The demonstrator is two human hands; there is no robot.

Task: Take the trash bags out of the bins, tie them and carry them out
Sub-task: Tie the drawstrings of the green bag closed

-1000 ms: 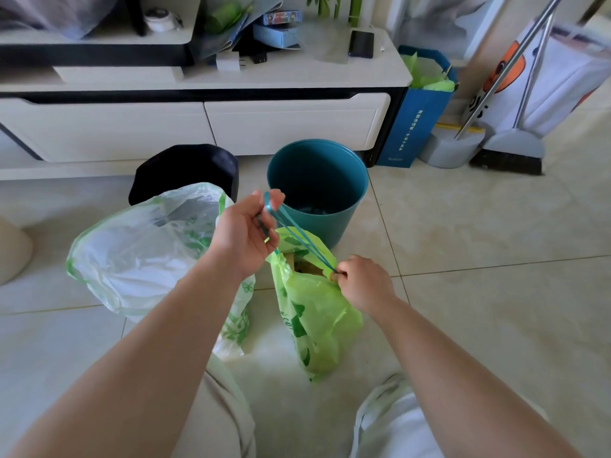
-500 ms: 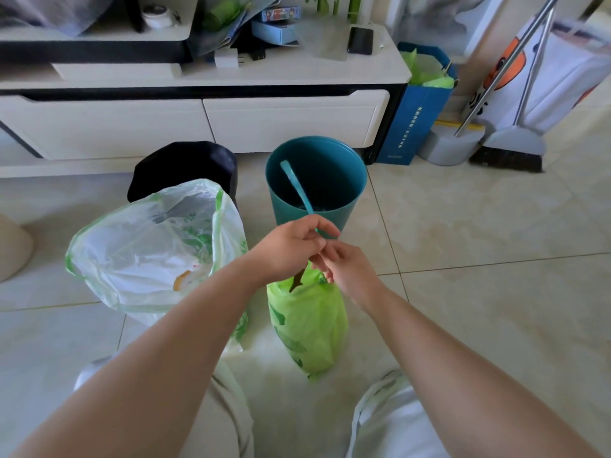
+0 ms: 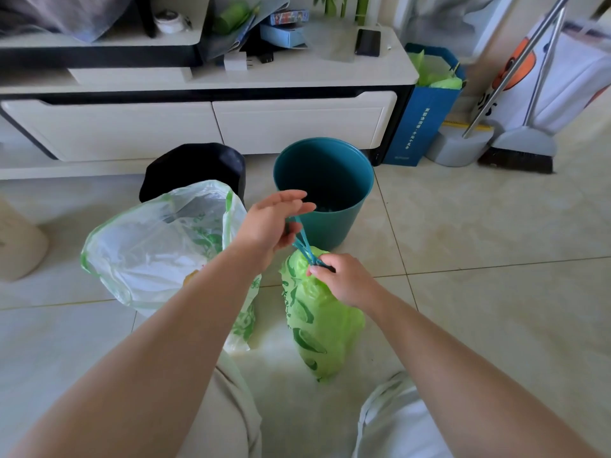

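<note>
A small green trash bag (image 3: 319,322) stands on the floor tiles between my knees, its mouth gathered shut. My right hand (image 3: 344,280) pinches the bag's neck where the blue drawstring (image 3: 304,242) comes out. My left hand (image 3: 269,223) holds the drawstring loop up and to the left, fingers partly spread. A larger white bag with green print (image 3: 148,249) sits open at the left, touching my left forearm. Behind the bags stand a teal bin (image 3: 334,219) without a liner and a black bin (image 3: 195,166).
A white TV cabinet (image 3: 205,123) with drawers runs along the back. A blue paper bag (image 3: 423,120) holding green bags, a grey dustpan (image 3: 459,147) and a broom (image 3: 519,150) stand at the right. A beige object (image 3: 20,242) sits at the far left.
My hands, close together half a second ago, have parted: the left rose with the drawstring, the right dropped onto the green bag's neck. The bag's mouth is now drawn tighter.
</note>
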